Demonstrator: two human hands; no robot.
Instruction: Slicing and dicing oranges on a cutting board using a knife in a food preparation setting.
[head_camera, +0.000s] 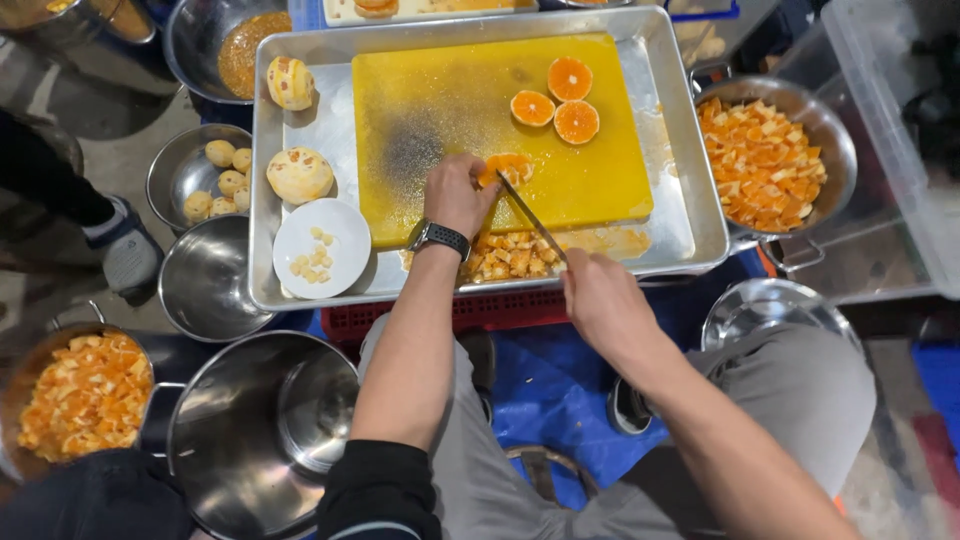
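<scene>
Pinning an orange piece to the yellow cutting board, the left hand curls over it; the right hand grips a knife, blade angled onto the fruit.

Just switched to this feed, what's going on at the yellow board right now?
A person is slicing peeled orange on the yellow cutting board. The left hand pins an orange piece while the right hand holds a knife against it. Three cut rounds lie farther up the board. Chopped pieces are piled in the metal tray, and a pan to the right holds more.
</scene>
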